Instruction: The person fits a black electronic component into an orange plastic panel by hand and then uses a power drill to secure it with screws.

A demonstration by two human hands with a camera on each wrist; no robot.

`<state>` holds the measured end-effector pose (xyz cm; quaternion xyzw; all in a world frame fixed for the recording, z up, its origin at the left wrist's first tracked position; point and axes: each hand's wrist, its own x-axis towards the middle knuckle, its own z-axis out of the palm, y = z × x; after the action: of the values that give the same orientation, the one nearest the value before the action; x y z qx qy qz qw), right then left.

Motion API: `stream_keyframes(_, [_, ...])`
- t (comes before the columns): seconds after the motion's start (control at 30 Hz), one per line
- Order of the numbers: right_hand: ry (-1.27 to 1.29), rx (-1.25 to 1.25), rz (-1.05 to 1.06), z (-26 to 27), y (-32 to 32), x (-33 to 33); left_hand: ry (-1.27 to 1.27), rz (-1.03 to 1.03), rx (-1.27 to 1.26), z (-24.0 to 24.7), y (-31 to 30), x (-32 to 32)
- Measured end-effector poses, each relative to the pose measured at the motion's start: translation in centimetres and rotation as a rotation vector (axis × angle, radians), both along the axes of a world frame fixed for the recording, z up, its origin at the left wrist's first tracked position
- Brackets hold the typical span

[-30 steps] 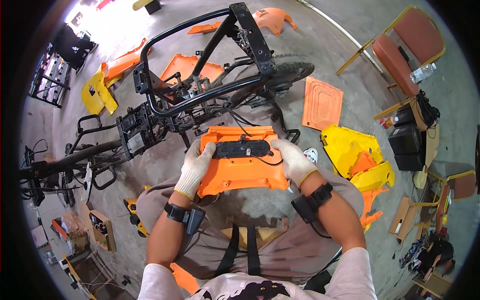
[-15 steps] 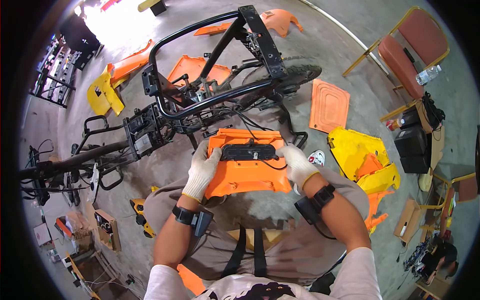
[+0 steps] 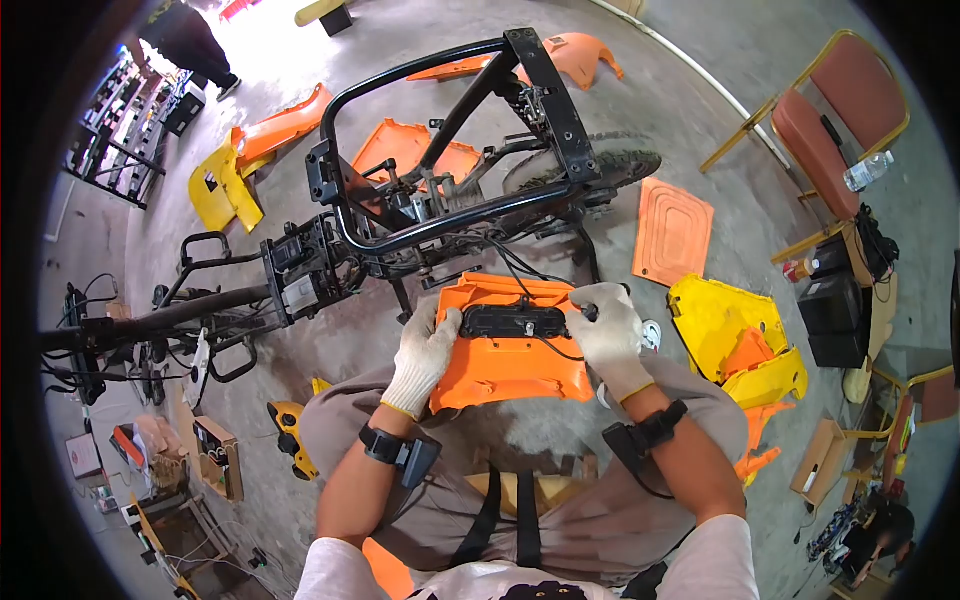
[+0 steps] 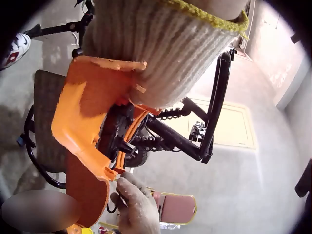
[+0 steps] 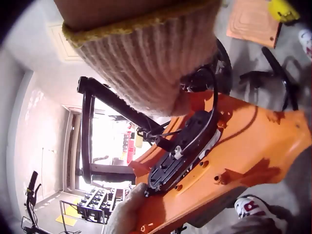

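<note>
Person seated, orange panel [image 3: 510,365] propped across the lap at centre frame, its upper edge towards the stripped scooter frame [image 3: 556,105].

Left hand [image 3: 425,355], gloved: clamped on the panel's left edge, fingers hooked over the top. The wrist view shows only the glove cuff against orange plastic.

Right hand [image 3: 612,335], gloved: curled round the panel's upper right corner, fingertips right at the end of the black unit [image 3: 512,322]. I cannot tell whether they also pinch the unit or only the plastic.

The black unit lies lengthwise across the upper part of the panel, seated against it. 1 thin cable [image 5: 213,97] loops from its right end, under the right hand.

State of the work, as I judge it:
- Frame bare, body panels off and spread on the concrete: 1 flat orange plate [image 3: 672,232] at right of centre, yellow shells [image 3: 715,315] at right, more orange and yellow pieces at upper left.
- Unit and panel not yet parted; cable attached at the unit.
- No tool in either hand.

Chair [image 3: 830,110] at upper right.
</note>
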<state>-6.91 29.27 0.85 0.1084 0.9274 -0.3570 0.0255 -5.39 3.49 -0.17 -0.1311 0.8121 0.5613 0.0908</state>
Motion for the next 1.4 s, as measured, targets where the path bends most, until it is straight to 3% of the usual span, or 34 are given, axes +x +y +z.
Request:
stream_keyframes(0.03, [0.06, 0.132, 0.081, 0.1, -0.1, 0.0, 0.011, 0.0, 0.012, 0.0, 0.0, 0.0])
stream_keyframes(0.17, [-0.015, 0.18, 0.227, 1.2, -0.2, -0.4, -0.018, -0.02, 0.032, 1.1, 0.2, 0.1])
stream_keyframes(0.23, [0.009, 0.205, 0.458, 0.2, -0.2, -0.1, -0.006, -0.049, 0.061, 1.2, 0.1, 0.2])
stream_keyframes(0.4, [-0.011, 0.309, 0.556, -0.2, -0.5, -0.4, -0.031, -0.061, 0.085, 1.3, -0.4, 0.1])
stream_keyframes(0.57, [0.009, 0.288, 0.574, -0.9, -0.6, -1.1, -0.038, -0.152, 0.118, 0.6, -1.0, 0.7])
stream_keyframes(0.7, [-0.07, 0.276, 0.604, 0.8, -0.6, -1.7, -0.032, -0.111, 0.191, 0.8, -0.8, 0.8])
stream_keyframes(0.77, [-0.298, 0.269, 0.703, 2.2, -0.5, -2.3, 0.005, -0.086, 0.246, 0.9, -0.6, 0.9])
stream_keyframes(0.9, [-0.25, 0.202, 0.698, 0.2, -0.5, -1.3, 0.07, -0.136, 0.105, 1.1, -0.6, 0.6])
stream_keyframes(0.97, [-0.123, 0.283, 0.585, -0.4, -1.0, -1.0, 0.112, -0.183, 0.014, 1.2, -0.5, 0.6])
stream_keyframes(1.27, [-0.068, 0.303, 0.563, -0.5, -0.6, -0.8, -0.075, -0.124, 0.301, 1.6, -1.0, 0.7])
stream_keyframes(1.4, [-0.189, 0.265, 0.587, 0.8, -0.5, -1.6, -0.054, -0.146, 0.229, 1.6, -0.8, 0.5])
